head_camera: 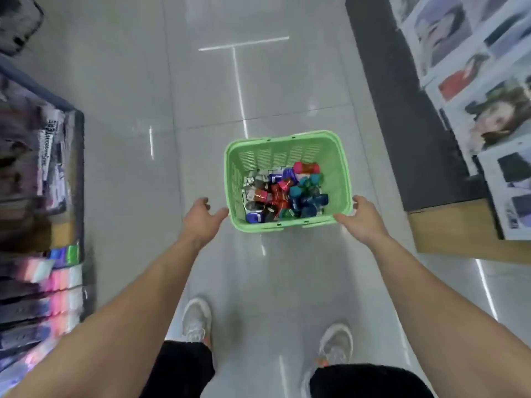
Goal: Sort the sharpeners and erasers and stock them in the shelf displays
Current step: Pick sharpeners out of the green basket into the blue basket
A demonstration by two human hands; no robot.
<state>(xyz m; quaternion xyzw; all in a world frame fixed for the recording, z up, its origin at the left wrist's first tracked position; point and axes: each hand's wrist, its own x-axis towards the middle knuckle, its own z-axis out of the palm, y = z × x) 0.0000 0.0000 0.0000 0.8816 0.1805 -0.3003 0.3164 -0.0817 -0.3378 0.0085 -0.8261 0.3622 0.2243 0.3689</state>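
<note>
The green basket [283, 137] of mixed sharpeners and erasers [284, 193] sits on the floor [120, 87] between the left hand [201, 216] and right hand [363, 216], whose loosely spread, empty fingers flank its near corners, equally close.

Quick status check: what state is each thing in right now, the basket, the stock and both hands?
Green basket: upright on the floor, open-topped, partly filled.
Sharpeners and erasers: mixed in one pile inside the basket, unsorted.
Left hand: open, beside the basket's near left corner, holding nothing.
Right hand: open, at the near right corner, contact unclear.
Shelf display: stocked, too blurred to read.
</note>
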